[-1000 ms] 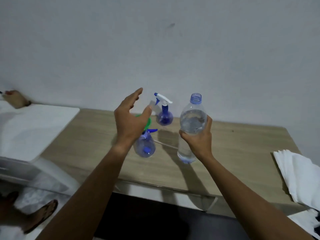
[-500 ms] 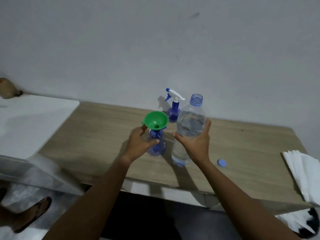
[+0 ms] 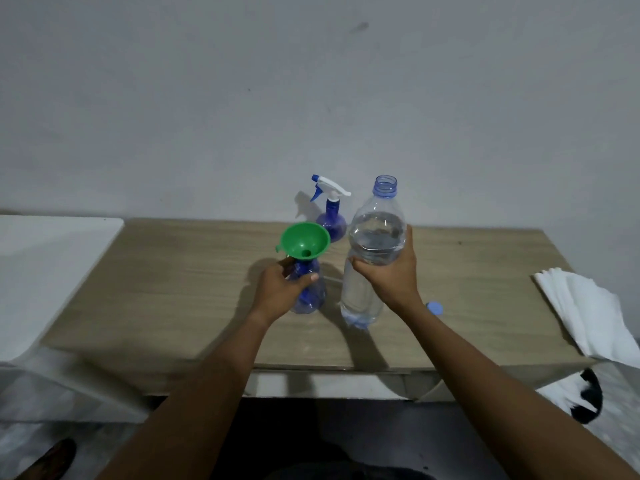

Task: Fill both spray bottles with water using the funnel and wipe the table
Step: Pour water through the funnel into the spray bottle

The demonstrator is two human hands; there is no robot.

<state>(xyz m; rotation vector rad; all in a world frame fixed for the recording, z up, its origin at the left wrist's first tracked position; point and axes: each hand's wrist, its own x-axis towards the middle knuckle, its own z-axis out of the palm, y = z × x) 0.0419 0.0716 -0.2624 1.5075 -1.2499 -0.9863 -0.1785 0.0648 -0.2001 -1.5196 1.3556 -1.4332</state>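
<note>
On the table (image 3: pixel 173 289), about mid-way along, the near sprayer (image 3: pixel 313 296) stands upright with its head off and the green funnel (image 3: pixel 301 239) seated in its neck. The left hand (image 3: pixel 277 292) curls fingers and thumb round the sprayer's shoulder, just under the funnel. Just beside it, the right hand (image 3: pixel 391 278) is wrapped round the upper body of the uncapped bottle (image 3: pixel 377 233); whether the bottle's base rests on the wood or hangs just above it, I cannot tell.

Judging by the water line, the bottle is largely full, so it should feel heavy for its thin, clear walls. Those walls will likely dent under a hard squeeze and push water out of the open neck, so a firm, even hold at the waist suits the pour. By contrast, the sprayer looks light and round-bellied, and top-heavy with the loose funnel on it, so it needs that steadying hand.

Behind the funnel, close to the wall (image 3: pixel 311 98), the far sprayer (image 3: pixel 332 220) has its trigger head on. A blue cap (image 3: pixel 434 308) lies by the right wrist. White napkins (image 3: pixel 595 306) overhang the table's right end.

Its top is smooth wood-grain, probably slick once wet. A white counter (image 3: pixel 45 271) adjoins at left; the wall is plain grey and the light is dim.
</note>
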